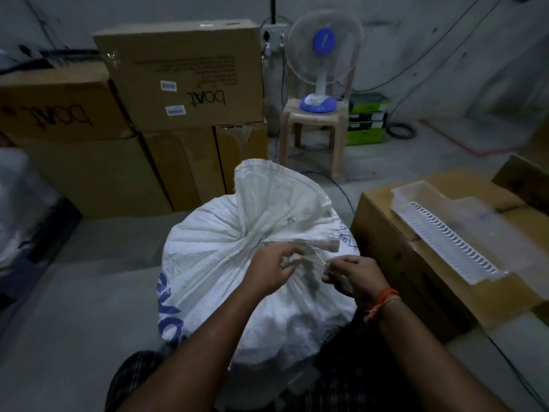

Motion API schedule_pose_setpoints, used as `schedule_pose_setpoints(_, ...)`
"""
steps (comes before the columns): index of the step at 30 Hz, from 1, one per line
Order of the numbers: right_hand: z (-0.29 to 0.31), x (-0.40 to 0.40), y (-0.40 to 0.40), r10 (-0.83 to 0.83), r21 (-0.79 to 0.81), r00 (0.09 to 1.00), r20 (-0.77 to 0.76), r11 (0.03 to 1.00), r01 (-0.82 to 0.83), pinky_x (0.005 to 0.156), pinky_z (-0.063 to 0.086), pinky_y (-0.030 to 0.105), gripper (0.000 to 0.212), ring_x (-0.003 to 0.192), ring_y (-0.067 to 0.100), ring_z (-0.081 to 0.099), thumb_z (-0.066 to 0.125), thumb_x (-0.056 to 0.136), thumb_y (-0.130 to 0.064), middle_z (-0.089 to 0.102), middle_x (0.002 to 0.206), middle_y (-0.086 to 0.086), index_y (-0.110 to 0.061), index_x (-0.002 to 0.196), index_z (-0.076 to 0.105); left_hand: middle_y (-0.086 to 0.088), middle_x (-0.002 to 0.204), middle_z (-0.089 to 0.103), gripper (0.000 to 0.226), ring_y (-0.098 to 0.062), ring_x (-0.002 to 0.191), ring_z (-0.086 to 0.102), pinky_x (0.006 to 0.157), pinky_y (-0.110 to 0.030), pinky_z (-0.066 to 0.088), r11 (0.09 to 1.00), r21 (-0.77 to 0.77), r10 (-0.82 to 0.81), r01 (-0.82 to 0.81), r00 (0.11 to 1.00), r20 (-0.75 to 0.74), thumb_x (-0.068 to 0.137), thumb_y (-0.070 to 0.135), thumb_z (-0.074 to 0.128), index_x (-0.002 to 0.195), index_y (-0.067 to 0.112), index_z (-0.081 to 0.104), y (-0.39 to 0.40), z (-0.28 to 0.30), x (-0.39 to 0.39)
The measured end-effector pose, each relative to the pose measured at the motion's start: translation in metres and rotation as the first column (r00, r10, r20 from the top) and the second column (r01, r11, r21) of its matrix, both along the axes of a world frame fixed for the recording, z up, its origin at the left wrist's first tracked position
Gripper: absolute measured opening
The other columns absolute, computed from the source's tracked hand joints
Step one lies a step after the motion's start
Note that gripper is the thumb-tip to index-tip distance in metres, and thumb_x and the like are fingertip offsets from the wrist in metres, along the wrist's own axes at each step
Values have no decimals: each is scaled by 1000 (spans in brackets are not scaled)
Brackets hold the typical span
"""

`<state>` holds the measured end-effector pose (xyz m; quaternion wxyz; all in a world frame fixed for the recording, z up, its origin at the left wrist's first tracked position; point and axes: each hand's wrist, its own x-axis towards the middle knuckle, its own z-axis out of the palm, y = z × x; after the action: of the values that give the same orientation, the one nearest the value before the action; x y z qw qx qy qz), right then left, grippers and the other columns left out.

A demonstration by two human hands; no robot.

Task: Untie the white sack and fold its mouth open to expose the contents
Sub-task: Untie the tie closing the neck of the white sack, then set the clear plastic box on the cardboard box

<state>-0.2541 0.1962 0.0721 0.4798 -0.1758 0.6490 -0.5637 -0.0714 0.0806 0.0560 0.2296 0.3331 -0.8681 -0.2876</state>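
A full white woven sack [214,263] with blue lettering stands on the floor right in front of me. Its neck is gathered and tied, and the loose mouth [267,191] fans upward behind the knot. A thin string [315,257] runs from the tied neck toward me. My left hand [274,267] pinches the string at the knot with curled fingers. My right hand [353,276] pinches the string's other end just to the right. An orange thread band sits on my right wrist. The sack's contents are hidden.
Stacked cardboard boxes [178,84] stand behind the sack on the left. A cardboard box [421,263] with a clear plastic tray [445,227] on it sits close on the right. A table fan [323,55] stands on a plastic stool [312,135] at the back.
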Motion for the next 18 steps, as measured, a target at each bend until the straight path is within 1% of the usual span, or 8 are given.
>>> schedule_pose_setpoints(2, 1, -6, 18, 1, 14, 1000, -9, 1000, 0, 48, 40, 21, 10, 61, 31, 66, 67, 88, 7, 65, 68, 27, 10, 78, 69, 4, 118, 79, 31, -15, 112, 71, 91, -27, 55, 1000, -14, -10, 10, 1000, -20, 86, 17, 77, 117, 21, 79, 2, 3, -5)
schedule_pose_setpoints(3, 1, -9, 26, -1, 19, 1000, -9, 1000, 1, 49, 41, 22, 9, 60, 31, 67, 67, 87, 6, 65, 68, 27, 11, 80, 70, 4, 119, 79, 30, -15, 113, 70, 91, -27, 55, 999, -29, -17, 16, 999, -32, 85, 15, 78, 114, 20, 80, 4, 3, -7)
schedule_pose_setpoints(5, -1, -11, 40, -6, 14, 1000, -14, 1000, 7, 59, 47, 31, 12, 57, 31, 70, 69, 87, 5, 65, 70, 26, 17, 84, 69, 3, 124, 77, 26, -15, 119, 68, 91, -24, 51, 999, -42, -30, 28, 999, -36, 84, 11, 79, 108, 20, 81, 7, -1, -10)
schedule_pose_setpoints(7, -4, -11, 51, -13, 1, 1000, -23, 1000, 13, 67, 54, 39, 17, 56, 30, 69, 71, 87, 6, 65, 72, 27, 22, 86, 67, 0, 135, 73, 26, -16, 129, 64, 101, -28, 48, 999, -32, -42, 42, 999, 1, 83, 9, 79, 107, 21, 81, 11, -7, -10)
schedule_pose_setpoints(9, -4, -10, 59, -7, -16, 999, -37, 1000, 7, 59, 59, 33, 16, 55, 29, 66, 71, 87, 9, 64, 73, 27, 24, 86, 67, -1, 140, 70, 28, -19, 133, 61, 114, -38, 44, 998, -39, -41, 43, 999, 34, 84, 11, 80, 109, 24, 81, 13, -13, -11)
schedule_pose_setpoints(12, -4, -6, 67, -1, -45, 998, -57, 999, -2, 55, 60, 27, 13, 65, 30, 62, 70, 87, 11, 62, 75, 27, 23, 84, 67, 2, 140, 69, 28, -20, 133, 60, 118, -41, 40, 996, -79, -30, 36, 996, 81, 86, 12, 79, 111, 27, 80, 12, -18, -14)
schedule_pose_setpoints(15, -5, -6, 71, -6, -44, 997, -80, 999, 3, 51, 57, 23, 18, 73, 34, 60, 71, 87, 9, 60, 77, 31, 26, 86, 65, 4, 137, 71, 26, -20, 131, 61, 113, -35, 42, 987, -141, -49, 74, 983, 174, 90, 11, 75, 109, 28, 80, 4, -16, -14)
schedule_pose_setpoints(18, -7, -7, 73, -14, -47, 996, -89, 999, 10, 49, 54, 21, 19, 73, 34, 61, 71, 87, 10, 60, 80, 33, 27, 88, 64, 6, 119, 79, 25, -21, 112, 72, 98, -39, 56, 991, -93, -65, 92, 964, 257, 93, 12, 68, 105, 30, 81, -8, -7, -12)
